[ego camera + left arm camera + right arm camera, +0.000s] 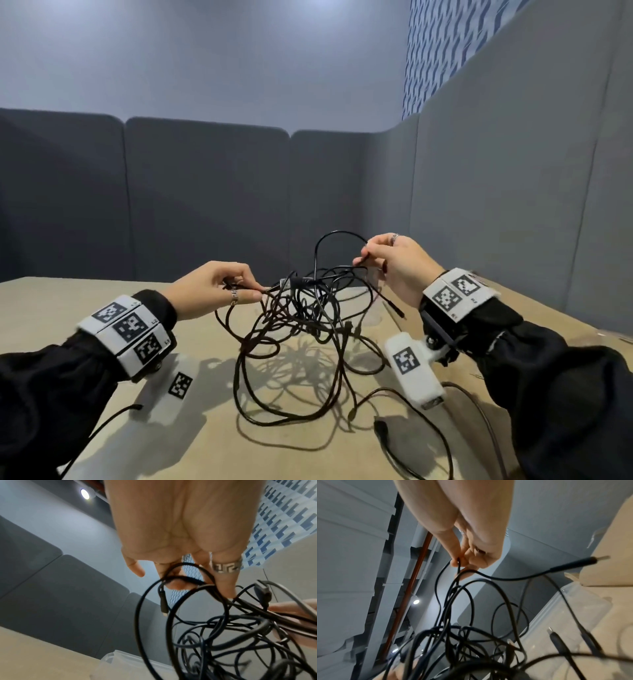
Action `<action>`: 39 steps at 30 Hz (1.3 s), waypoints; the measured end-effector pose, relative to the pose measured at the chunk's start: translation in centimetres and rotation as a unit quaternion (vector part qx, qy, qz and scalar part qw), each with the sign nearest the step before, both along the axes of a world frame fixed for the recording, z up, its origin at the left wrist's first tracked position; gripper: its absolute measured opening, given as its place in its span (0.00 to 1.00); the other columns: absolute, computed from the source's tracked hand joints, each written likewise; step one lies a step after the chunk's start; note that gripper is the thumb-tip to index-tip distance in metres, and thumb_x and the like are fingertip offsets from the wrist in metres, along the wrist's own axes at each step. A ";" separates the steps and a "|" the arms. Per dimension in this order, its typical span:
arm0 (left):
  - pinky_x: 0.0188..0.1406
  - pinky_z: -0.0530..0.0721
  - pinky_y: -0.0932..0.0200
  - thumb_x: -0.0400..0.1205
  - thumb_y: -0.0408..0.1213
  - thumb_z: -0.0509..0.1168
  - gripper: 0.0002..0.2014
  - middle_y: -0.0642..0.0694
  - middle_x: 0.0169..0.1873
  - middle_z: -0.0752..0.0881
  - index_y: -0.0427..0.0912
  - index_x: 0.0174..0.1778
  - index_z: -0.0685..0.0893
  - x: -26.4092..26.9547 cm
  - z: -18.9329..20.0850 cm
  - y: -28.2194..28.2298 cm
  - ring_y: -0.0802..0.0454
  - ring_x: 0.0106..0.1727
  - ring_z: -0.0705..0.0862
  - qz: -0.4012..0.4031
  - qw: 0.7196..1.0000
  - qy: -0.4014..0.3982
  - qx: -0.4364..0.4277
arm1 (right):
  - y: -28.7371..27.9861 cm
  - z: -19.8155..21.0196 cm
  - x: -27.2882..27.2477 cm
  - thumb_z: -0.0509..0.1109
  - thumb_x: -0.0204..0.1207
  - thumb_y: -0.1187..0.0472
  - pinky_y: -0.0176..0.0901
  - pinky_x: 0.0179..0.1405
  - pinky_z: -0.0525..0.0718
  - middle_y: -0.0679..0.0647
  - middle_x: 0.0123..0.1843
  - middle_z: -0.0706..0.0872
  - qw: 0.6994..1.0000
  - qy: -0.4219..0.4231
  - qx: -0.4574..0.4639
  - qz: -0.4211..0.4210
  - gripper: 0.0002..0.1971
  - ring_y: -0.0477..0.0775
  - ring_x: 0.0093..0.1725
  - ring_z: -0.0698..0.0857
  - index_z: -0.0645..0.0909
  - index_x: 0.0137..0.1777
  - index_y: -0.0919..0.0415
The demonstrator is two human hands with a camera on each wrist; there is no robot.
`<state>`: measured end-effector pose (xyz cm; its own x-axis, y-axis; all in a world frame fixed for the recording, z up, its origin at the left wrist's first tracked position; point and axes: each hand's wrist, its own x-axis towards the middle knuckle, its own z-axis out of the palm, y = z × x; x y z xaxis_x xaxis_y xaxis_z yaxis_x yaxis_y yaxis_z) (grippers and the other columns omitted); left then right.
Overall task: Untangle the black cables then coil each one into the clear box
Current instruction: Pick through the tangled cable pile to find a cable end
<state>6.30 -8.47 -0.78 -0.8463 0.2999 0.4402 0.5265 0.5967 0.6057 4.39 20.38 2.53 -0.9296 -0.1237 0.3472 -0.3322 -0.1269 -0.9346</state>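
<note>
A loose tangle of black cables (301,325) is lifted partly off the beige table (61,301), its lower loops resting on the surface. My left hand (255,287) pinches strands at the tangle's left side; the left wrist view shows thumb and fingers of that hand (197,582) curled round a loop. My right hand (359,262) is higher and pinches one cable, which arches up above the tangle. A plug end (397,310) of it hangs below that hand. The clear box (573,615) stands just behind the tangle, mostly hidden in the head view.
Grey padded partitions (205,198) enclose the table at the back and right. Thin wires from the wrist cameras (414,370) trail over the near table edge. Bare tabletop lies to the left of the tangle.
</note>
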 end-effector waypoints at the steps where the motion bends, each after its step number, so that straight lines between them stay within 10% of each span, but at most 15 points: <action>1: 0.54 0.81 0.60 0.53 0.74 0.70 0.28 0.54 0.42 0.90 0.56 0.36 0.87 0.1 0.0 0.0 0.55 0.49 0.86 0.025 0.999 -0.004 -0.038 | -0.1 -0.2 0.0 0.57 0.82 0.73 0.37 0.26 0.69 0.55 0.35 0.78 1.000 0.004 0.009 -0.004 0.13 0.50 0.34 0.85 0.70 0.38 0.59; 4: 0.61 0.76 0.52 0.70 0.52 0.72 0.05 0.56 0.49 0.85 0.60 0.38 0.85 0.1 -0.3 0.4 0.53 0.56 0.82 0.101 0.980 -0.041 -0.169 | -0.7 -1.4 0.2 0.57 0.82 0.75 0.41 0.27 0.82 0.56 0.35 0.78 0.999 -0.015 0.022 0.029 0.10 0.55 0.34 0.84 0.70 0.43 0.61; 8: 0.63 0.76 0.48 0.74 0.49 0.62 0.05 0.58 0.49 0.84 0.61 0.42 0.81 1.2 0.0 3.5 0.54 0.57 0.82 0.150 0.985 0.038 -0.071 | -1.6 -2.6 0.1 0.56 0.81 0.77 0.37 0.27 0.86 0.57 0.36 0.76 0.998 -0.024 0.051 0.037 0.10 0.54 0.30 0.85 0.73 0.53 0.63; 12: 0.44 0.77 0.60 0.62 0.65 0.75 0.32 0.56 0.51 0.80 0.52 0.55 0.73 2.1 -0.9 7.6 0.60 0.45 0.79 0.111 0.986 -0.049 -0.113 | -2.0 -2.4 0.2 0.55 0.81 0.76 0.39 0.29 0.88 0.57 0.38 0.77 0.997 -0.026 0.045 0.056 0.11 0.52 0.30 0.88 0.74 0.55 0.63; 15: 0.37 0.74 0.66 0.68 0.52 0.77 0.30 0.54 0.51 0.77 0.52 0.61 0.71 1.6 -1.2 7.6 0.63 0.39 0.75 0.102 0.967 -0.072 -0.221 | -1.8 -2.1 0.5 0.56 0.81 0.76 0.41 0.30 0.88 0.57 0.39 0.77 0.996 -0.022 0.052 0.065 0.11 0.56 0.33 0.89 0.75 0.53 0.61; 19: 0.39 0.79 0.67 0.73 0.26 0.70 0.17 0.53 0.41 0.78 0.52 0.51 0.81 1.4 -0.2 5.9 0.58 0.35 0.79 0.079 0.984 -0.105 -0.121 | -0.5 -1.9 0.3 0.58 0.82 0.73 0.39 0.27 0.84 0.56 0.41 0.77 0.995 -0.016 0.096 0.029 0.09 0.59 0.37 0.88 0.75 0.50 0.58; 24: 0.36 0.80 0.64 0.74 0.16 0.59 0.20 0.49 0.38 0.83 0.47 0.48 0.83 1.6 0.3 5.3 0.61 0.30 0.79 0.069 0.993 -0.085 -0.040 | -0.3 -2.7 0.0 0.59 0.81 0.73 0.40 0.29 0.82 0.54 0.38 0.78 0.987 -0.008 0.157 0.010 0.10 0.50 0.27 0.85 0.75 0.45 0.58; 30: 0.26 0.87 0.61 0.81 0.24 0.61 0.13 0.47 0.44 0.78 0.45 0.53 0.82 1.7 -0.3 4.7 0.53 0.39 0.81 0.085 0.987 -0.121 -0.070 | -0.2 -3.9 0.0 0.56 0.82 0.75 0.44 0.29 0.87 0.56 0.39 0.76 0.987 -0.036 0.155 0.021 0.11 0.49 0.25 0.83 0.75 0.44 0.60; 39: 0.35 0.83 0.64 0.82 0.31 0.63 0.15 0.50 0.29 0.69 0.54 0.60 0.83 1.7 -2.3 4.9 0.57 0.29 0.74 0.072 0.963 -0.117 -0.233 | -0.6 -6.0 0.7 0.55 0.81 0.79 0.46 0.33 0.90 0.56 0.39 0.75 0.984 -0.064 0.160 0.056 0.14 0.50 0.27 0.86 0.77 0.45 0.63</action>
